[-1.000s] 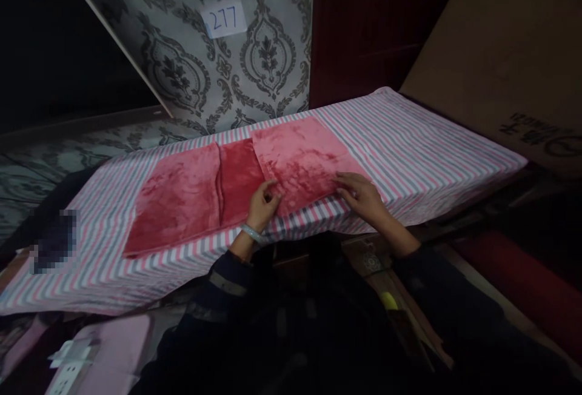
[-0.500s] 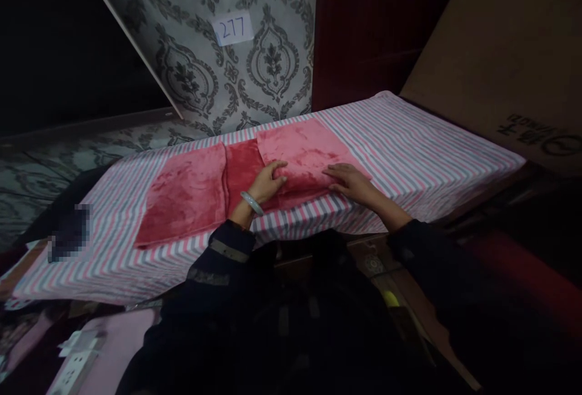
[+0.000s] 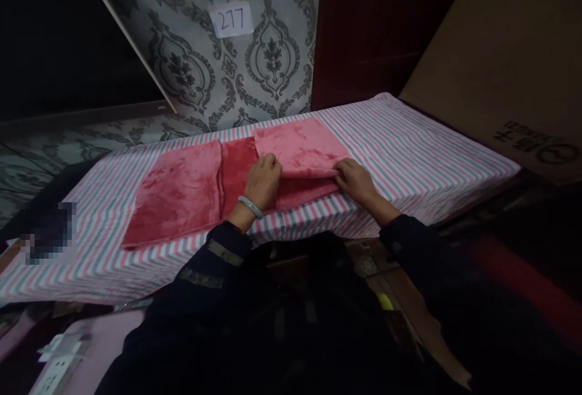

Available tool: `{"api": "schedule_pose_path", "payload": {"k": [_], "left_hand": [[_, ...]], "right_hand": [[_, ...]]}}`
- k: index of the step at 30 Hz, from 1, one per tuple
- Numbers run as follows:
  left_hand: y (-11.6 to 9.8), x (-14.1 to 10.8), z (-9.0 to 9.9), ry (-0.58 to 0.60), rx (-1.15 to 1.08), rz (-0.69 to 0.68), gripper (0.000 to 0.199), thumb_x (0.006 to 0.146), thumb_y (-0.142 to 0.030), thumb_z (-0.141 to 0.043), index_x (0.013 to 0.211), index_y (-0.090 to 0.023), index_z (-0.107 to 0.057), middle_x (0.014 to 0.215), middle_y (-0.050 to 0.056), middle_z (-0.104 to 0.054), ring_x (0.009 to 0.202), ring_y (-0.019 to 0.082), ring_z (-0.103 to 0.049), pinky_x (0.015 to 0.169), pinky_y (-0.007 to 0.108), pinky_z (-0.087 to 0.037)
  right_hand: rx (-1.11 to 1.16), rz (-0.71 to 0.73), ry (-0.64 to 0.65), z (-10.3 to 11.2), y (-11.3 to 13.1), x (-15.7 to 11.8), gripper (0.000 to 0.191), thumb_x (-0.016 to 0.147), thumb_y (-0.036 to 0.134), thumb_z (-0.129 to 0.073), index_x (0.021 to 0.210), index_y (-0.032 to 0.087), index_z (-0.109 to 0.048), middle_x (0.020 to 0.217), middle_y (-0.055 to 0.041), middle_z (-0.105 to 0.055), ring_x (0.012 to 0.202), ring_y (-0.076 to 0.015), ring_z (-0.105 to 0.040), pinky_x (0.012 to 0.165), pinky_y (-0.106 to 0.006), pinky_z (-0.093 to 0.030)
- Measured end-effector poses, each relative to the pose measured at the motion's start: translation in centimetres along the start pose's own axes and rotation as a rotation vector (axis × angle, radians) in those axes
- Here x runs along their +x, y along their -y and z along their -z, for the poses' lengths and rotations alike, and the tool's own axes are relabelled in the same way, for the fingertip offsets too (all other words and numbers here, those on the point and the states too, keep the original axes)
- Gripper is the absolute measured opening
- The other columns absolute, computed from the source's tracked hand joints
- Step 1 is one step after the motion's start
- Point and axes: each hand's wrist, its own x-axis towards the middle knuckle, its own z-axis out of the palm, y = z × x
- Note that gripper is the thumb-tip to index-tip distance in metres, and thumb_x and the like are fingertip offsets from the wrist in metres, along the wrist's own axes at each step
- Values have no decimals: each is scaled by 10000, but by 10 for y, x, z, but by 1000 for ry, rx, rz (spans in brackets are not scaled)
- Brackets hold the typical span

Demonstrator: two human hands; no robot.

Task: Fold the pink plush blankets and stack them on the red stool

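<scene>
Two dark navy sleeves reach in from 7 o'clock [image 3: 191, 304] and 4 o'clock [image 3: 436, 280], taking 12 as farthest from the person and the view's middle as the hub. Out at 8 o'clock, a white rectangular plastic power strip [image 3: 57, 371] lies on a flat pale-pink panel [image 3: 107, 340].

Just off the hub toward 9, the left hand [image 3: 264, 180], with a pale round bangle [image 3: 250, 206] at its wrist, has its fingers curled down on a red-and-pink plush cloth [image 3: 182, 183]; its thumb is hidden, but it seems to grip the edge. Toward 3 o'clock, the right hand [image 3: 357, 178] pinches the same section's near corner. Held apart like this, they probably keep the raised near edge straight between them, baring a darker layer beneath. The cloth's other flap lies flat at 9, with a deeper red strip between.

Beneath it, a pink, white and grey striped sheet [image 3: 422, 146] covers the table, perhaps to keep the plush clean. Beyond stand a large brown cardboard box [image 3: 495, 43] at 2 o'clock, a glossy dark-red panel [image 3: 373, 31] at 1, grey damask wallpaper [image 3: 273, 62] bearing a white paper card [image 3: 233, 19] marked 277 at 11, likely a label, and a black flat screen [image 3: 68, 37] at 10
</scene>
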Motion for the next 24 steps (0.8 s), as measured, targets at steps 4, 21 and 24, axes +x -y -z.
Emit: {"api": "schedule_pose_path", "payload": {"k": [4,21,24], "left_hand": [[1,-10,-11,36,28,-79,245,956,-124,-470,1108,-105,-662,1160,186,-647,1121,335,-565,914,458,-467],[12,-26,-35,-82,-176,-75,164,924,-146,-539,1051,-158,-643,1071,133,-643,1042,298,-585,908,438,-494],[10,-33,-40,-122,-220,-51,205,927,-138,-514,1087,-152,-642,1103,138,-639,1056,287,-576,932,430,-492]], "right_hand": [[-45,23,-31,1,10,-15,216,880,173,-540,1052,175,-670,1037,-144,-667,1014,-317,-573,860,-422,-460],[9,154,-79,-51,117,-34,219,971,183,-577,1125,180,-733,1084,-111,-708,1028,-275,-530,858,-401,-378],[58,109,-121,-53,122,-32,241,988,163,-532,1117,184,-735,1085,-105,-704,1040,-267,-536,865,-392,-383]]}}
